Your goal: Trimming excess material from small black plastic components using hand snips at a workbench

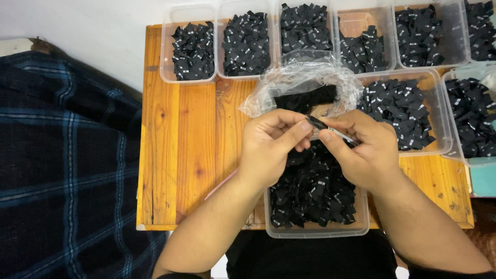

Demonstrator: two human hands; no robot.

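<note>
My left hand and my right hand meet over a clear plastic tub full of small black fabric labels at the table's near edge. Both pinch a thin stack of black labels between thumb and fingers. Just behind the hands lies a crumpled clear plastic bag with more black labels inside it.
Several clear tubs of black labels line the back of the wooden table, among them the far-left tub and a tub to the right. A dark blue plaid cloth lies left of the table. A thin pink strip rests by my left wrist.
</note>
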